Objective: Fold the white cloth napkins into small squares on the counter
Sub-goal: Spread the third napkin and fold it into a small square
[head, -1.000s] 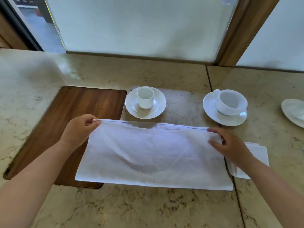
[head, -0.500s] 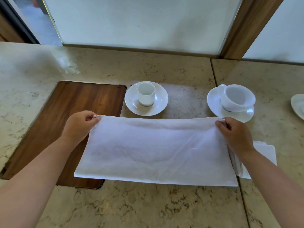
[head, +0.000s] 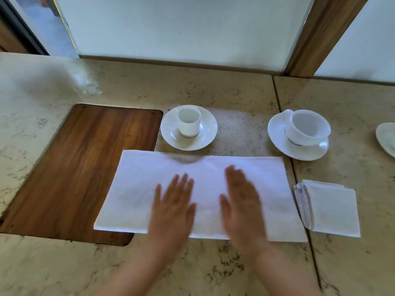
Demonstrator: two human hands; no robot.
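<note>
Frustratingly, both flat hands (head: 208, 201) motion-blurred over the white napkin (head: 132, 189).

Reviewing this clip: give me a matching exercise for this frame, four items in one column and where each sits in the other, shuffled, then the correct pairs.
Items
1. long white napkin
2. folded napkin stack
3. small straight cup
4. wide cup

Places
A. on the saucer beside the wooden board
B. on the counter, right of the long napkin
C. on the right-hand saucer, tilted
D. under both flat hands, its left end over the board

Pairs: 1-D, 2-B, 3-A, 4-C
</note>
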